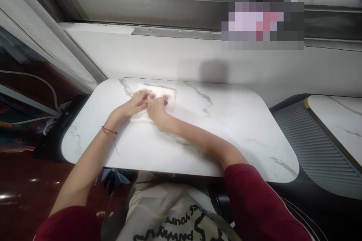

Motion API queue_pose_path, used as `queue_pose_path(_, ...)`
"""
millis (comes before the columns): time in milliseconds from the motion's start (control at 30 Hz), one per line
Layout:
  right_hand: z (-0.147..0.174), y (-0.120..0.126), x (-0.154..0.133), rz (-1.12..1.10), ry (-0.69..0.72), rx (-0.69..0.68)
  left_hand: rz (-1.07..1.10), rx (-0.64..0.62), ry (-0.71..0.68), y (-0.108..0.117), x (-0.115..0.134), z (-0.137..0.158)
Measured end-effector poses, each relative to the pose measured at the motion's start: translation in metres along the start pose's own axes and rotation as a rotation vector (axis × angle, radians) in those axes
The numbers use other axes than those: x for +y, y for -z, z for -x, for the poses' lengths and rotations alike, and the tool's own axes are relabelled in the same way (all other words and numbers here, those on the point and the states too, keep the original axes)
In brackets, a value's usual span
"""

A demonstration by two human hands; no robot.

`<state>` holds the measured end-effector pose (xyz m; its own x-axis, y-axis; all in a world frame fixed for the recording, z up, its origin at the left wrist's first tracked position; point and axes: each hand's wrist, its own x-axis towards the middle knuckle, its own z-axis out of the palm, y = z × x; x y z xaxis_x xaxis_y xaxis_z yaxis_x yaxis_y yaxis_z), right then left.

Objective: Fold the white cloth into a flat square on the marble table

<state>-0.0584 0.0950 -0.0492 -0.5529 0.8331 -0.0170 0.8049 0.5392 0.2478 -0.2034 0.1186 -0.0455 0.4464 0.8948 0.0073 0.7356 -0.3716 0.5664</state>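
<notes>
A thin white paper napkin [166, 92] lies flat on the white marble-patterned table [181, 150], left of its middle. My left hand [137, 102] is on its left part, with bent fingers pinching at the paper. Close against it, my right hand [157, 107] is closed, knuckles up, with its fingers curled onto the napkin. Both hands nearly touch at the thumbs. The exact grip of the fingertips is blurred and partly hidden. A thin red string bracelet [109, 131] circles my left wrist.
Behind the table rises a white wall [158, 56] below a metal-framed window [147, 9]. To the right stands another marble-topped piece [336, 116] with a grey ribbed side [316, 147]. White cables [52, 94] hang at the left above a dark red floor [22, 196].
</notes>
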Motion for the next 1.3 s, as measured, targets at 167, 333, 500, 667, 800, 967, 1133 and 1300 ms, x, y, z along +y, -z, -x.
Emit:
queue_pose_path(167,-0.014,-0.012,0.026,-0.082,-0.146,0.023,-0.25,0.118,-0.01,-0.026,-0.015,-0.025)
queue_pose_path(333,-0.022,-0.028,0.064,-0.208,-0.113,0.146,-0.441,0.285,-0.041,-0.042,-0.008,-0.053)
queue_pose_path(500,-0.03,-0.05,0.097,-0.253,-0.114,0.25,-0.518,0.33,0.004,-0.047,0.001,-0.081)
queue_pose_path(667,-0.034,-0.062,0.104,-0.257,-0.172,0.301,-0.489,0.35,0.001,-0.051,-0.001,-0.093)
queue_pose_path(800,-0.032,-0.064,0.102,-0.259,-0.177,0.316,-0.484,0.344,0.009,-0.051,-0.001,-0.091)
queue_pose_path(967,-0.026,-0.064,0.102,-0.253,-0.178,0.299,-0.478,0.338,0.007,-0.05,0.0,-0.087)
queue_pose_path(1133,-0.017,-0.062,0.101,-0.258,-0.156,0.286,-0.485,0.356,0.001,-0.053,0.003,-0.082)
queue_pose_path(1300,0.0,-0.061,0.099,-0.251,-0.127,0.287,-0.598,0.32,-0.031,-0.053,0.018,-0.069)
